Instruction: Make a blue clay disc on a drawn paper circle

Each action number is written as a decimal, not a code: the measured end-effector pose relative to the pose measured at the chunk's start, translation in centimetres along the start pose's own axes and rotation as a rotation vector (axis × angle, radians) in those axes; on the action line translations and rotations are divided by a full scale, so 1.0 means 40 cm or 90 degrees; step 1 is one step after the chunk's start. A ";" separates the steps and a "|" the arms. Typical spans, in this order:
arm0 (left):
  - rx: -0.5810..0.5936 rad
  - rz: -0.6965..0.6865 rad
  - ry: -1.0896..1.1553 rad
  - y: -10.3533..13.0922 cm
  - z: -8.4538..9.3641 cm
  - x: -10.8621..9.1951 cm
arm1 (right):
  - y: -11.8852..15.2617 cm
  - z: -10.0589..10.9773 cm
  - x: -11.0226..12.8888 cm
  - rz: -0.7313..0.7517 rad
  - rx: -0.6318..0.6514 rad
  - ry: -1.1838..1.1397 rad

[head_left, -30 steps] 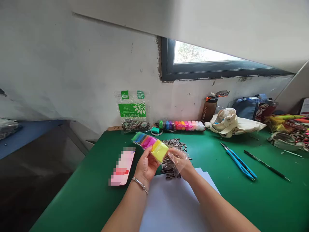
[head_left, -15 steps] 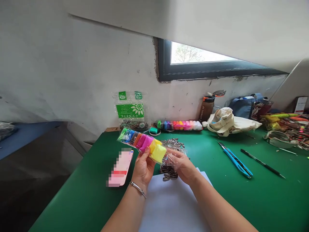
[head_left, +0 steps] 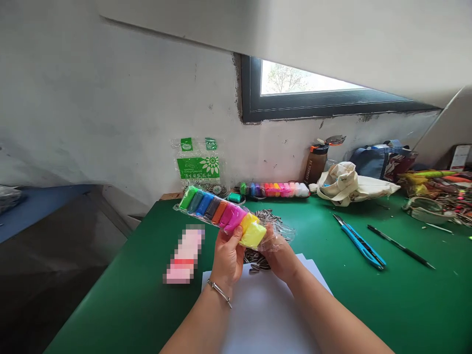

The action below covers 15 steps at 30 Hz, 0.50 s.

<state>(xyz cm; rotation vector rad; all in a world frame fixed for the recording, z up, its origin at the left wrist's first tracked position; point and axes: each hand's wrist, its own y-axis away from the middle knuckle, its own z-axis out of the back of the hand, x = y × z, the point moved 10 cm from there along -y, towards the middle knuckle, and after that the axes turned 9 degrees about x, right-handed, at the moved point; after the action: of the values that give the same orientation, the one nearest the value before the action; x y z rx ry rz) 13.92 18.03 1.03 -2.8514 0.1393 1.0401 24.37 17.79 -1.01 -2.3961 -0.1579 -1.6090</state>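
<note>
A clear plastic pack of coloured modelling clay (head_left: 210,206) is held tilted above the table, its blocks running from green through blue, brown and pink to yellow. My left hand (head_left: 229,253) grips it from below, thumb on the front near the yellow blocks. At the yellow end, my right hand (head_left: 278,253) is closed on the loose, crinkled plastic of the wrapper; its fingertips are partly hidden. Beneath and behind the hands lie striped sunflower seeds (head_left: 260,263), some at the edge of the white paper (head_left: 265,309).
A pixelated pink phone-like object (head_left: 184,255) lies left. To the right are a blue utility knife (head_left: 361,243) and a pen (head_left: 401,247). Along the wall stand a seed bag (head_left: 199,167), another clay pack (head_left: 275,190), a brown bottle (head_left: 316,164) and a cream cloth bag (head_left: 346,184).
Both hands have shifted slightly right with the clay pack. The pack's front has turned more toward me, so its green and blue blocks show more fully.
</note>
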 end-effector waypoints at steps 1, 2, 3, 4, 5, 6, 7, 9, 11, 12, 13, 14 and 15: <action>0.000 -0.005 -0.004 0.000 -0.001 -0.004 | 0.004 -0.012 0.005 -0.007 0.019 -0.030; -0.002 -0.007 -0.007 0.001 0.001 -0.008 | 0.008 -0.025 0.010 -0.013 0.039 -0.060; -0.004 -0.008 -0.009 0.000 0.003 -0.010 | 0.012 -0.035 0.016 -0.016 0.055 -0.087; -0.004 -0.008 -0.010 0.000 0.005 -0.011 | 0.016 -0.042 0.020 -0.017 0.065 -0.113; -0.002 -0.009 -0.010 -0.001 0.006 -0.012 | 0.018 -0.046 0.023 -0.017 0.068 -0.135; -0.001 -0.012 -0.009 -0.001 0.007 -0.011 | 0.020 -0.045 0.026 -0.014 0.064 -0.152; -0.002 -0.015 -0.009 -0.001 0.008 -0.010 | 0.022 -0.044 0.029 -0.008 0.058 -0.167; -0.008 -0.013 -0.007 -0.001 0.011 -0.003 | 0.024 -0.044 0.034 0.003 0.055 -0.189; -0.011 -0.008 -0.005 0.000 0.012 0.007 | 0.024 -0.053 0.034 -0.002 0.074 -0.185; -0.011 -0.003 -0.005 0.001 0.013 0.012 | 0.023 -0.058 0.034 -0.006 0.084 -0.160; -0.012 -0.001 -0.006 0.002 0.014 0.015 | 0.022 -0.060 0.034 -0.008 0.090 -0.121; -0.016 0.001 -0.010 0.003 0.017 0.018 | 0.020 -0.057 0.036 -0.002 0.087 -0.072; -0.021 0.003 -0.016 0.004 0.021 0.021 | 0.018 -0.052 0.038 0.007 0.078 -0.024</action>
<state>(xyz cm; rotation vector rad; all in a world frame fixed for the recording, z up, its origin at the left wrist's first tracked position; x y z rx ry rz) 14.00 17.93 -0.17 -2.8676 0.1273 1.0899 23.26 16.48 1.04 -2.3319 -0.2428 -1.5037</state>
